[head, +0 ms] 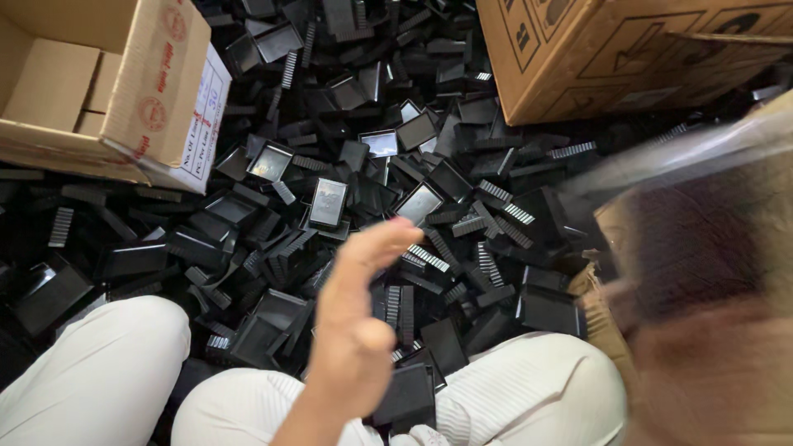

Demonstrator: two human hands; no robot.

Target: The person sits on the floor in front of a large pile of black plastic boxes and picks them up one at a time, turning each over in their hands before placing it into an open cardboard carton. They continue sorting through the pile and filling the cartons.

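Observation:
My left hand hovers open and motion-blurred over my lap, fingers together and pointing up and to the right, holding nothing. Beneath and around it lies a deep pile of small black plastic parts: shallow rectangular trays and ribbed pieces. One black tray rests against my knees just right of the wrist. A large blurred shape fills the right side; it looks like clear plastic film over a brown carton with dark contents. My right hand does not show.
An open cardboard box with a white label stands at the top left. A second printed carton stands at the top right. My knees in white trousers cross the bottom edge.

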